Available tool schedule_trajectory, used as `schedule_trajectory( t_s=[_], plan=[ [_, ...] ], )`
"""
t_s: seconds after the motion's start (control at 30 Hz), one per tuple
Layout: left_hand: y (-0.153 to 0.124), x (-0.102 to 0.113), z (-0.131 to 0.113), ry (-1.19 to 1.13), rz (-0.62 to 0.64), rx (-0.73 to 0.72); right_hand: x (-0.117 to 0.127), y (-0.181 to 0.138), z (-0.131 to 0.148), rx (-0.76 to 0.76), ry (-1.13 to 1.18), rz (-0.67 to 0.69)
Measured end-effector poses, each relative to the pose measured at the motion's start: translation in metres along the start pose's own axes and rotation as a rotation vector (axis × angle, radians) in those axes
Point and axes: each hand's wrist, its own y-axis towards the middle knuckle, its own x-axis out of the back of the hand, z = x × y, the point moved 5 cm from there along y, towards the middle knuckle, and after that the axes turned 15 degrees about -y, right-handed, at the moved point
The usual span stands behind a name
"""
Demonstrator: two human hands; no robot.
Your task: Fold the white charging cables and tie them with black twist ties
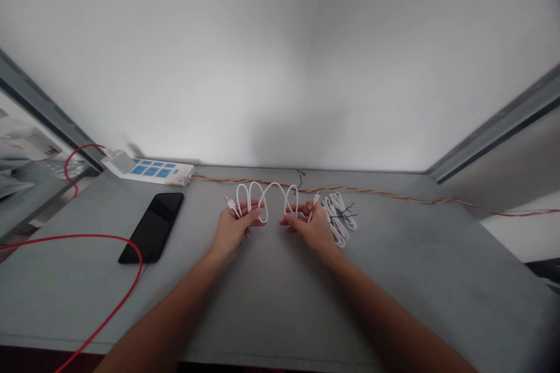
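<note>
Between my hands hangs a white USB cable [274, 185] in loose loops, held just above the grey table. My left hand [236, 224] pinches several loops, and the cable's USB plug [230, 203] sticks out past the fingers on the left. The other end is in my right hand [311, 226], closed on a loop, with the small connector [315, 198] pointing up. Right beside that hand lie bundled white cables [343, 215] with dark twist ties around them; my hand partly covers them.
A black phone [153, 227] lies at the left, with a red cable [139, 250] curving over its lower edge. Behind it sits a white power strip [181, 172] holding a plugged-in adapter [119, 162]. A twisted wire [376, 190] runs along the wall, near a loose dark tie [301, 176].
</note>
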Motion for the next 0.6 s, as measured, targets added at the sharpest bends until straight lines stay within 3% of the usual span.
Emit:
schedule_trajectory(
  t_s=[0.6],
  plan=[
    [-0.0029, -0.0018, -0.0043, -0.038, -0.043, 0.067, 0.0018, -0.0003, 0.0043, 0.0, 0.019, -0.023]
  ],
)
